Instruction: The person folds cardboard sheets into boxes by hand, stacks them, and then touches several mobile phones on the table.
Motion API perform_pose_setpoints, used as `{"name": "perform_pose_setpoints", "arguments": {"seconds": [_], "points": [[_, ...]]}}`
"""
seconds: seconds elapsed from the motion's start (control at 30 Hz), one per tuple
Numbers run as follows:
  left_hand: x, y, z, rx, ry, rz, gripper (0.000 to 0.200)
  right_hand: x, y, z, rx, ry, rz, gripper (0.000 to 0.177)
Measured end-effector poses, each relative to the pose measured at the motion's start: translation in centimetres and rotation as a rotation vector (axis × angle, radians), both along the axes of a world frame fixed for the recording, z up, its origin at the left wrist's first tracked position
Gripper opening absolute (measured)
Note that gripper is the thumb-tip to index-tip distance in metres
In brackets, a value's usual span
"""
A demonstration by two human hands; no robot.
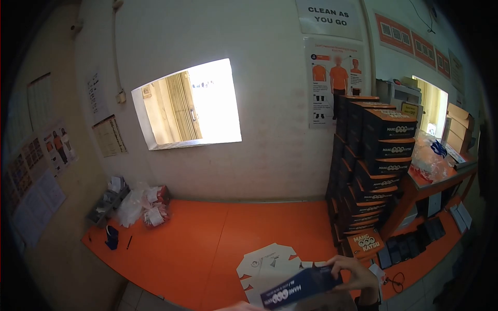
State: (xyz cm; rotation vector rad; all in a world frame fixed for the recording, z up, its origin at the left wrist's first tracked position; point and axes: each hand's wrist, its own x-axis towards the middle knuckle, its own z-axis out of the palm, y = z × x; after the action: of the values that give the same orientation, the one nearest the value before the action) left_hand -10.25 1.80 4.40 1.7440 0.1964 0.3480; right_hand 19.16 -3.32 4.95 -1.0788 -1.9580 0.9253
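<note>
A dark blue carton panel (301, 288) with white lettering is held up at the bottom of the view. My right hand (354, 274) pinches its right end between thumb and fingers. My left hand (243, 307) shows only as a sliver at the bottom edge, near the panel's left end, and its fingers are hidden. Behind the panel, a pale unfolded cardboard piece (270, 264) with cut tabs lies over the orange table (197, 243). Whether the panel and the pale piece are joined cannot be made out.
Tall stacks of dark boxes (390, 150) stand at the right, with an orange-topped box (365, 242) in front. Plastic bags (134, 205), a grey tray (106, 202), a tape dispenser (111, 237) and a pen (129, 242) lie at the left. A cable (397, 282) lies lower right.
</note>
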Motion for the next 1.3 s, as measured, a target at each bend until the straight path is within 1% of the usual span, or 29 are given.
{"name": "perform_pose_setpoints", "arguments": {"seconds": [0.03,0.07,0.1,0.17,0.2,0.23,0.33,0.37,0.4,0.47,0.5,0.57,0.6,0.63,0.67,0.7,0.73,0.77,0.8,0.9,1.0,1.03,1.07,1.1,1.13,1.2,1.23,1.27,1.3], "points": [[0.0,0.2,0.6,0.044,-0.13,0.133,0.081,-0.7,-0.4,0.9,0.012,0.036,0.062,0.024],[0.5,0.1,1.0,0.06,-0.21,0.161,0.085,-1.9,-0.6,1.4,0.017,0.083,0.122,0.022],[1.2,0.4,1.1,-0.015,-0.245,0.087,0.088,-3.7,-0.3,1.8,0.023,0.102,0.248,0.023],[2.6,0.8,0.6,-0.236,-0.285,-0.145,0.095,-4.3,-0.2,1.2,-0.048,0.179,0.352,0.02],[2.5,1.1,-0.1,-0.281,-0.284,-0.197,0.098,-4.1,0.7,1.0,-0.063,0.202,0.401,0.021],[1.5,1.8,-2.3,-0.349,-0.198,-0.184,0.108,-2.4,1.4,-1.6,-0.079,0.351,0.45,0.044],[-0.2,2.9,-1.1,-0.121,-0.174,0.122,0.106,-3.9,-1.1,-1.1,-0.342,0.91,0.149,0.063],[-0.2,3.6,-1.2,0.04,-0.257,0.258,0.099,-3.6,-0.9,-3.0,-0.298,0.568,0.049,0.072],[0.1,3.4,-1.1,0.263,-0.187,0.358,0.096,-5.2,-1.3,-2.7,-0.181,0.302,-0.046,0.06],[1.3,2.1,-1.3,0.703,-0.025,0.542,0.09,-8.9,-1.4,-1.4,0.2,0.029,-0.256,0.053],[1.6,1.7,-2.5,0.535,0.025,0.509,0.083,-8.3,-1.3,-1.2,0.216,-0.045,-0.2,0.048],[0.8,2.8,-3.0,0.451,0.021,0.347,0.085,-5.7,-1.5,-1.0,0.246,-0.196,-0.088,0.038],[0.3,3.3,-3.3,0.408,0.022,0.267,0.086,-4.7,-1.7,-1.3,0.297,-0.127,-0.1,0.033],[0.1,3.7,-4.0,0.343,-0.023,0.192,0.094,-3.6,-1.8,-1.6,0.35,-0.06,-0.11,0.028],[0.5,3.3,-3.9,0.38,-0.007,0.263,0.093,-3.0,-1.8,-1.7,0.404,0.004,-0.117,0.023],[1.5,2.3,-3.8,0.413,0.008,0.334,0.091,-4.7,-2.5,0.0,0.315,-0.064,-0.09,0.014],[2.5,1.3,-3.7,0.442,0.026,0.405,0.09,-6.9,-2.5,1.5,0.277,-0.031,0.001,0.012],[3.4,0.7,-3.8,0.431,-0.006,0.46,0.087,-6.8,-2.6,1.1,0.261,0.018,0.08,0.018],[4.2,0.5,-4.0,0.373,-0.071,0.479,0.085,-6.7,-2.3,0.6,0.252,0.065,0.158,0.026],[6.1,0.4,-5.3,0.158,-0.26,0.464,0.078,-7.2,-0.4,-0.8,0.486,0.651,-0.139,0.044],[6.6,0.4,-6.7,-0.182,-0.35,0.415,0.074,-7.8,0.5,-1.1,0.425,0.122,0.027,0.057],[6.3,0.8,-7.6,-0.368,-0.372,0.411,0.073,-8.1,0.1,-2.1,0.072,0.381,-0.032,0.041],[5.7,1.6,-8.5,-0.596,-0.403,0.422,0.073,-7.7,-0.2,-2.1,0.034,0.387,0.071,0.035],[4.7,2.6,-9.3,-0.834,-0.448,0.444,0.073,-7.4,-0.5,-2.2,-0.009,0.39,0.173,0.035],[3.9,3.8,-9.7,-0.985,-0.485,0.484,0.073,-6.3,-0.4,-1.0,0.278,0.132,0.426,0.044],[2.8,5.1,-10.0,-1.114,-0.513,0.622,0.075,-6.6,-1.7,-2.0,-0.002,0.041,0.272,0.032],[3.1,5.4,-11.1,-1.126,-0.507,0.704,0.075,-6.7,-2.1,-2.4,-0.139,-0.002,0.192,0.026],[3.6,5.0,-12.4,-1.138,-0.495,0.789,0.075,-7.1,-2.1,-2.2,-0.14,-0.049,0.083,0.026],[4.2,4.2,-12.6,-1.206,-0.425,0.81,0.073,-7.7,-2.1,-1.9,-0.146,-0.095,-0.026,0.026]]}}
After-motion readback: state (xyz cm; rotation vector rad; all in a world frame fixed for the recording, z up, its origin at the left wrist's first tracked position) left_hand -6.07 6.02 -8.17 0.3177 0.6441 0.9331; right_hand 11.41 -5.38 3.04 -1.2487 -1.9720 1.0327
